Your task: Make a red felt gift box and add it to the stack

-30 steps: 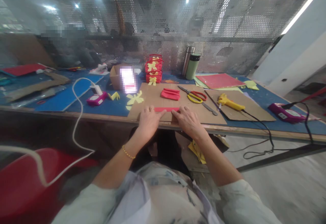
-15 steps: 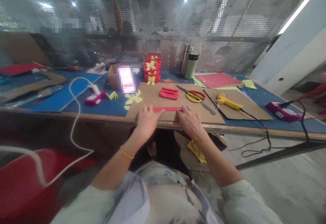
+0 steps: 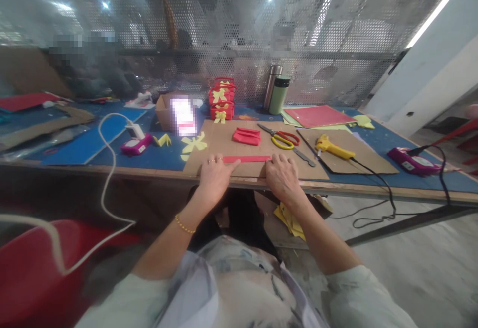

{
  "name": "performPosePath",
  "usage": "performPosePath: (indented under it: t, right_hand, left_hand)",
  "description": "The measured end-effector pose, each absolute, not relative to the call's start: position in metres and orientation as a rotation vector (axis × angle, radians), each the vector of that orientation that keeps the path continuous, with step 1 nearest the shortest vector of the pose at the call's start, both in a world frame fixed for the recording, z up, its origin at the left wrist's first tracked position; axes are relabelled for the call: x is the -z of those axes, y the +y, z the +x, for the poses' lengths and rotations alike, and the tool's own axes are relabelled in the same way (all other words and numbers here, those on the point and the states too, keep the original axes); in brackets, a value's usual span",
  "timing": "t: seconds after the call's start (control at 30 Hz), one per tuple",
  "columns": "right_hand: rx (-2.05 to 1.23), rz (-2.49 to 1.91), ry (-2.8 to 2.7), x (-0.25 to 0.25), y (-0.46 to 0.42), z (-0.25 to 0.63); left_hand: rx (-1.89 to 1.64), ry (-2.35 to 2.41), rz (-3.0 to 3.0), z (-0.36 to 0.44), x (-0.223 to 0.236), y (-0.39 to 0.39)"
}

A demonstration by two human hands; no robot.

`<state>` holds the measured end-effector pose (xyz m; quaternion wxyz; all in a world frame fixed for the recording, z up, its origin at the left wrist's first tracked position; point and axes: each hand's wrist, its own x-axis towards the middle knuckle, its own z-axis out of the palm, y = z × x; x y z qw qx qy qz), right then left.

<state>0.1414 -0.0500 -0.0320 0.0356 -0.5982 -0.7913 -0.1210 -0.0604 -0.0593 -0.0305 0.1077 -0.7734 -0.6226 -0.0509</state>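
A narrow red strip (image 3: 249,159) lies flat across the brown cardboard sheet (image 3: 224,136) near the table's front edge. My left hand (image 3: 214,175) grips the left end, its thumb stretched along the strip and its other fingers bent over it. At the right end, my right hand (image 3: 282,175) presses down with curled fingers; its fingertips are partly hidden. Beyond the strip sits a folded red piece (image 3: 247,136). Scissors (image 3: 283,140) with red and yellow handles lie to its right, beside a flat grey blade-like tool (image 3: 303,158).
A yellow glue gun (image 3: 334,148) rests on cardboard at the right, its cord hanging off the edge. Yellow bow shapes (image 3: 194,144) lie left. Behind stand stacked red boxes with bows (image 3: 221,100), a green bottle (image 3: 279,96) and a lit phone (image 3: 182,115). Purple power sockets (image 3: 136,145) flank the work area.
My right hand has slid a little to the right along the strip, so more red shows between my hands. My left hand stays at the left end.
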Motion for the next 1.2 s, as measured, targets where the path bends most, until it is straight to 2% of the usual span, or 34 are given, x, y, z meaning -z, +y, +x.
performPosePath:
  t: [0.27,1.2]
  right_hand:
    - [0.391,-1.741,-2.51,0.031,-0.046,0.141]
    - [0.399,-1.759,-2.472,0.04,-0.04,0.141]
  left_hand:
    - [0.049,-1.831,-2.26,-0.059,0.026,-0.061]
    - [0.168,-1.799,-2.105,-0.058,0.04,-0.064]
